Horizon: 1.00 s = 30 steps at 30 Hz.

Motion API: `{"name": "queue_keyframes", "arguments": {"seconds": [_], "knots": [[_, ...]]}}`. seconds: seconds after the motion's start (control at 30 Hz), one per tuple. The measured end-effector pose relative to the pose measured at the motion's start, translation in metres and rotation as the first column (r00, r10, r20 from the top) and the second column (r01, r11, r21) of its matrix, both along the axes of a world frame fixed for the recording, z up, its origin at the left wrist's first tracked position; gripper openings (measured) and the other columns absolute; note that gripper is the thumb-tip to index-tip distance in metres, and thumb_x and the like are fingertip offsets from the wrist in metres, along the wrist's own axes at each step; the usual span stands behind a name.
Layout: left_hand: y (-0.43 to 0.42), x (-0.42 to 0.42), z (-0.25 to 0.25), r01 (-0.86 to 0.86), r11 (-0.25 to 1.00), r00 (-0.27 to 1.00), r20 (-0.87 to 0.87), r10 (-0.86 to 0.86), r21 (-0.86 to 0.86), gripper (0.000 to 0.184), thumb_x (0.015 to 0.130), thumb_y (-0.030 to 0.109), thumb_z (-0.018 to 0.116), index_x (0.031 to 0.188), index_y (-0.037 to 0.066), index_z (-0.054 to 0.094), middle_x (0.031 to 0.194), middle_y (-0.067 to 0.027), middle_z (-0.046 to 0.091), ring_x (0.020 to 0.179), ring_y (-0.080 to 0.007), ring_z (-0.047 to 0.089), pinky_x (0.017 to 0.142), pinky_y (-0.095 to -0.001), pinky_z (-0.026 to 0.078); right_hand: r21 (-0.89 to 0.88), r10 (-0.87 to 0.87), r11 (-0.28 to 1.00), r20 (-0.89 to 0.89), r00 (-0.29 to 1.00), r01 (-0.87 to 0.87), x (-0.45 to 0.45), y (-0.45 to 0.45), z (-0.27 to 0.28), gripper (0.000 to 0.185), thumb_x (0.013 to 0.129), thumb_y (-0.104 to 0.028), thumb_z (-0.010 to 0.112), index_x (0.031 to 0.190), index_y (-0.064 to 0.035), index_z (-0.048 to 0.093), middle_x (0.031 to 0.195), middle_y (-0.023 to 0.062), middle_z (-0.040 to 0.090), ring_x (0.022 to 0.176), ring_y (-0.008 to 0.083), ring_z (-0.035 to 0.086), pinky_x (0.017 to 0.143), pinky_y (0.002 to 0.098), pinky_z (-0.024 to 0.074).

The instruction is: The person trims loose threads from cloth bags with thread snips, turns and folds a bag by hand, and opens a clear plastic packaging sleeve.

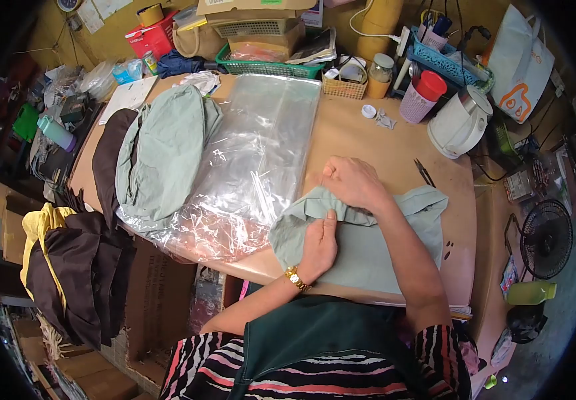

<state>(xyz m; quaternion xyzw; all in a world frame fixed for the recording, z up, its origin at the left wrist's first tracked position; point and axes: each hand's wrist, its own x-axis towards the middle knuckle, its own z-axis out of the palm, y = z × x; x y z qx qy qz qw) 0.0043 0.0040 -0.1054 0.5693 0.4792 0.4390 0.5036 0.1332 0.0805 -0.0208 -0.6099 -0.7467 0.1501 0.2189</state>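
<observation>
A pale green cloth (368,260) lies across the front of the table beneath my hands. My left hand (319,248), with a gold watch at the wrist, pinches a fold of it between thumb and fingers. Just above and to the right, my right hand (349,181) is closed in a pinch at the cloth's upper edge; whatever is between its fingertips is too small to make out. Black snips (424,172) rest on the table to the right. Clear plastic sheets (261,147) spread to the left, beside another pale green garment (168,150).
Dark cloth (106,157) lies at the table's left. Along the back stand a green basket (268,68), a jar (380,75), a pink cup (418,103) and a white kettle (460,123). Brown and yellow cloth (78,273) hangs at the left. A black fan (546,239) stands right.
</observation>
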Motion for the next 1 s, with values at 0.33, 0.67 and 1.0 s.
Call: {"name": "queue_keyframes", "arguments": {"seconds": [0.33,0.67,1.0], "knots": [[0.032,-0.018,0.035,0.408,0.826,0.529,0.838,0.133,-0.388,0.047,0.103,0.032,0.034,0.130,-0.006,0.044,0.128,-0.0216,0.057,0.114,-0.0309,0.060,0.096,-0.0403,0.050,-0.488,0.247,0.794,-0.285,0.926,-0.362,0.090,0.008,-0.020,0.024,0.090,-0.022,0.067,0.082,0.0000,0.064,0.065,-0.0105,0.050,0.060,0.0016,0.041,0.051,0.0259,0.0346],[0.055,-0.006,0.048,0.453,0.816,0.751,0.647,-0.131,-0.361,0.061,0.099,0.050,0.043,0.129,-0.003,0.047,0.121,-0.0171,0.060,0.109,-0.0244,0.061,0.089,-0.0369,0.056,-0.387,-0.028,0.902,-0.490,0.871,-0.189,0.106,-0.014,-0.010,0.026,0.095,-0.023,0.061,0.081,-0.0010,0.062,0.063,-0.0084,0.047,0.059,0.0031,0.039,0.053,0.0249,0.0341],[0.066,0.013,0.062,0.577,0.717,0.640,0.762,-0.099,-0.392,0.043,0.103,0.029,0.044,0.124,-0.008,0.048,0.121,-0.0217,0.060,0.105,-0.0305,0.064,0.083,-0.0369,0.060,-0.484,0.026,0.855,-0.319,0.947,-0.187,0.148,-0.033,-0.001,0.029,0.092,-0.026,0.065,0.077,-0.0015,0.061,0.063,-0.0045,0.052,0.059,0.0051,0.042,0.054,0.0274,0.0373]]}}
